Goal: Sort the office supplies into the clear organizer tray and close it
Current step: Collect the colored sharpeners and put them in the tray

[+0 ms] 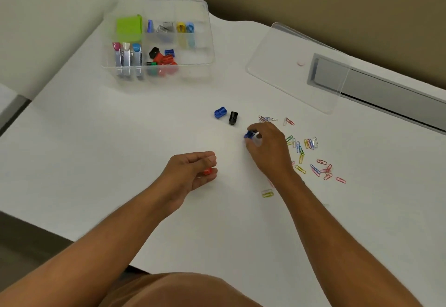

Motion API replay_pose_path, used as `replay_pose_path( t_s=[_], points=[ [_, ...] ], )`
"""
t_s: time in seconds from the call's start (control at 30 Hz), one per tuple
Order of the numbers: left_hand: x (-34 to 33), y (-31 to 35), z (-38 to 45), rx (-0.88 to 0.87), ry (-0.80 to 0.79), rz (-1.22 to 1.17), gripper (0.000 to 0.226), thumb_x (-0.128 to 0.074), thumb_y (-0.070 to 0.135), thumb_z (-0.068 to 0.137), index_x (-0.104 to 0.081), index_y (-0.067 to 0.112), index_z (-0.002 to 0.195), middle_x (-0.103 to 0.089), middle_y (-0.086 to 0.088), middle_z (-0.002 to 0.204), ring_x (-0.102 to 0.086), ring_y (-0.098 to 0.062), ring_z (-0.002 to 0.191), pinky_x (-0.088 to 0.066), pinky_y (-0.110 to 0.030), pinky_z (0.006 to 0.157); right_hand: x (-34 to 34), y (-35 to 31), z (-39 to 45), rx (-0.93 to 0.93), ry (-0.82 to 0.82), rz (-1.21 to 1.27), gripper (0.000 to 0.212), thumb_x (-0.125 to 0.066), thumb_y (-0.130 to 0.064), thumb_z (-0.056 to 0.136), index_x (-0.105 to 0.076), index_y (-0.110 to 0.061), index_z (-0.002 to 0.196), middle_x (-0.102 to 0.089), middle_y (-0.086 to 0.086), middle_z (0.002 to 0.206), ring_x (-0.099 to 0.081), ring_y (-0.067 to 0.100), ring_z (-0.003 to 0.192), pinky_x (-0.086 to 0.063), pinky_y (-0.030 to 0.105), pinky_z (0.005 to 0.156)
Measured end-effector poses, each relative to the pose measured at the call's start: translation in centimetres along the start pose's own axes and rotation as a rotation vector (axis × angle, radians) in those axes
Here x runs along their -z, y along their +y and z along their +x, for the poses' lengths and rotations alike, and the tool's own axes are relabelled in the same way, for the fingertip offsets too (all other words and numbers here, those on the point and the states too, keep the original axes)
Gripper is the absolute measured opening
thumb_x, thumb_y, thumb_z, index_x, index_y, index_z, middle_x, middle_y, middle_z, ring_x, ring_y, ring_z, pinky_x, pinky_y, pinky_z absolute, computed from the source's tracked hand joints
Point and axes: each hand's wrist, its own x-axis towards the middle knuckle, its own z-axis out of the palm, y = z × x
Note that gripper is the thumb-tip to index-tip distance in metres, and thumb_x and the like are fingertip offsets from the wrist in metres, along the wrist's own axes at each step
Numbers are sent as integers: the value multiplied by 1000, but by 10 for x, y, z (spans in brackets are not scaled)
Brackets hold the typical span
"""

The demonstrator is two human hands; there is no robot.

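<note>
Sharpeners: right hand (268,146) pinching blue one (249,134) off surface (120,162), left hand (193,169) curled round red one (207,171), gathering for tray (207,41). Lid (289,65) off, beside. Clips (311,154) scattered right.

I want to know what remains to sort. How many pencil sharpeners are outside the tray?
4 visible: a blue sharpener and a black sharpener lying on the table, another blue one pinched in the right hand, a red one in the left hand. Hands may hide more.
</note>
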Motion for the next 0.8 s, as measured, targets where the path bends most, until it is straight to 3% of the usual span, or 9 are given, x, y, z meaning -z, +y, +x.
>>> replay_pose_path(
  t_s=[0.1,0.2,0.3,0.4,0.5,0.6,0.7,0.8],
  points=[
    [3,0,3,30,9,-31,25,-73,18,95,-77,5,116,-75,-13,121,-76,-27,107,-62,-38,95,1,-37,-37,56,-93,225,27,-77,-29,87,-67,-34,112,-68,-22,107,-63,3,97,-52,19,77],
    [6,-2,2,10,-100,-80,26,-67,20,99,-76,6,119,-76,-12,121,-74,-26,112,-61,-36,97,-3,-62,-65,156,-253,321,36,-78,-29,87,-62,-36,119,-68,-23,109,-63,4,103,-51,21,79],
    [9,-2,1,-16,-63,-116,23,-69,12,97,-76,8,118,-79,-11,113,-77,-20,102,-63,-30,86,-2,-64,-58,166,-319,328,44,-80,-36,86,-60,-37,125,-70,-22,111,-63,4,104,-51,21,81],
    [15,-2,1,-10,38,-137,23,-75,8,92,-77,6,115,-76,-11,103,-74,-20,88,-62,-26,77,1,-56,-25,159,-209,291,43,-81,-38,85,-63,-32,124,-71,-17,108,-65,5,99,-53,23,79],
    [21,-4,-3,-24,61,-132,24,-77,8,90,-77,6,113,-74,-8,97,-69,-21,85,-62,-25,74,-8,-40,20,127,-20,95,43,-78,-29,89,-62,-22,129,-66,-4,123,-62,16,109,-54,37,94],
    [26,-5,-6,-41,74,-116,22,-77,7,89,-77,4,111,-72,-8,94,-68,-22,86,-63,-24,74,-20,-30,48,74,-82,-59,56,-75,-25,91,-54,-21,143,-58,3,139,-51,24,129,-46,37,108],
    [34,-5,-8,-42,55,-91,20,-76,5,91,-78,5,111,-69,-9,97,-69,-22,88,-63,-26,80,-27,-30,54,65,-91,-48,47,-77,-22,88,-62,-20,132,-65,2,124,-59,23,116,-50,36,100],
    [45,-6,-11,-56,40,-78,21,-76,5,90,-79,7,111,-67,-5,91,-70,-21,83,-63,-28,83,-34,-46,52,168,61,3,35,-79,-28,87,-67,-20,119,-68,-3,116,-57,19,110,-43,25,92]
  ],
)
